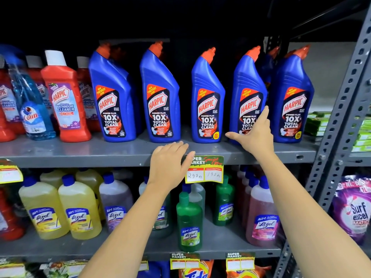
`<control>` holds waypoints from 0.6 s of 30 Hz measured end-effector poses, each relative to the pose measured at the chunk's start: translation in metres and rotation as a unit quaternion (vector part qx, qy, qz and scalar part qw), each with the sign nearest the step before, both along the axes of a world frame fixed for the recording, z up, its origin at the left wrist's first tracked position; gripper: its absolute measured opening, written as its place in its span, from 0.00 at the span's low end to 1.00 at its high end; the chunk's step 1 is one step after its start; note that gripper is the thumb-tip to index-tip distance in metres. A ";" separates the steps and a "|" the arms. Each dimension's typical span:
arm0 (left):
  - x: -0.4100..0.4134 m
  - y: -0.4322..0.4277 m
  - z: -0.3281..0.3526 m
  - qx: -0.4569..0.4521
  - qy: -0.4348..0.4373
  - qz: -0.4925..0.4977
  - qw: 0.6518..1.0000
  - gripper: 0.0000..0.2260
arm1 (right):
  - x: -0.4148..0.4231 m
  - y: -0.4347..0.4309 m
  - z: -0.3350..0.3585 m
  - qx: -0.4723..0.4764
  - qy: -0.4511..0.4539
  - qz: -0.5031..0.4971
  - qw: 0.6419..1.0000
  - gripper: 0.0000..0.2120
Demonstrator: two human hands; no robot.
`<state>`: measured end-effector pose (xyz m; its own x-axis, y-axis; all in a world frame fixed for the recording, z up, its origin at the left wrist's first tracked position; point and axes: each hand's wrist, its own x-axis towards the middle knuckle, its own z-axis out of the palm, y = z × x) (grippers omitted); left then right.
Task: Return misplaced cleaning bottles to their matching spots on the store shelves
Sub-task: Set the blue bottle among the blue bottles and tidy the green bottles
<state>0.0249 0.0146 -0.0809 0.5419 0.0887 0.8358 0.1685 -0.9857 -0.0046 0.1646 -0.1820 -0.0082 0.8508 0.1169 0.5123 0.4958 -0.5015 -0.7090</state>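
Note:
Several blue Harpic bottles with orange caps stand in a row on the upper grey shelf (120, 153). My right hand (254, 133) is spread open against the front of the fourth blue Harpic bottle (249, 89), thumb out to the left, fingers touching its label. My left hand (170, 163) rests palm down on the shelf's front edge, just left of a yellow price tag (204, 173), holding nothing. At the left, a light-blue Colin spray bottle (32, 109) stands among red Harpic bathroom cleaner bottles (66, 97).
The lower shelf holds Lizol bottles: yellow (80, 211), purple (115, 201), green (189, 221) and pink (263, 215). A grey perforated upright (341, 117) bounds the right side, with green packs (319, 123) and a purple Surf Excel bag (353, 209) beyond. Tide bags (196, 271) sit at the bottom.

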 end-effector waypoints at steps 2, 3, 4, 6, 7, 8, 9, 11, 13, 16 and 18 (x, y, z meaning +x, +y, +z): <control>0.000 0.000 0.000 -0.002 0.001 -0.001 1.000 0.22 | 0.000 0.000 0.000 0.002 0.001 0.002 1.000 0.63; 0.000 0.000 0.000 -0.004 0.003 -0.002 1.000 0.22 | -0.001 0.000 0.000 0.005 0.004 0.003 1.000 0.63; 0.000 0.000 0.000 -0.004 0.005 -0.002 1.000 0.22 | -0.001 0.000 0.000 0.007 0.007 0.003 1.000 0.63; 0.001 0.000 -0.001 -0.004 0.006 -0.002 1.000 0.22 | -0.001 -0.001 0.001 0.008 0.008 0.002 1.000 0.63; 0.001 0.000 -0.001 -0.004 0.006 -0.003 1.000 0.22 | -0.002 -0.001 0.001 0.008 0.008 0.002 1.000 0.63; 0.001 0.000 -0.001 -0.005 0.004 -0.004 1.000 0.22 | -0.002 -0.001 0.001 0.006 0.007 0.001 1.000 0.63; 0.001 0.000 -0.001 -0.005 0.004 -0.004 1.000 0.22 | -0.002 -0.001 0.001 0.005 0.006 0.000 1.000 0.63; 0.001 0.000 -0.001 -0.005 0.005 -0.003 1.000 0.22 | -0.002 -0.001 0.001 0.006 0.006 -0.002 1.000 0.63; 0.001 0.000 -0.001 -0.005 0.006 -0.003 1.000 0.22 | -0.003 0.000 0.000 0.010 0.005 -0.003 1.000 0.62; 0.001 0.001 -0.001 -0.001 0.003 -0.003 1.000 0.22 | -0.003 0.000 -0.002 0.014 0.000 -0.005 1.000 0.62; 0.002 0.001 -0.002 0.001 -0.002 -0.004 1.000 0.22 | -0.004 -0.002 -0.005 0.017 -0.008 -0.004 1.000 0.61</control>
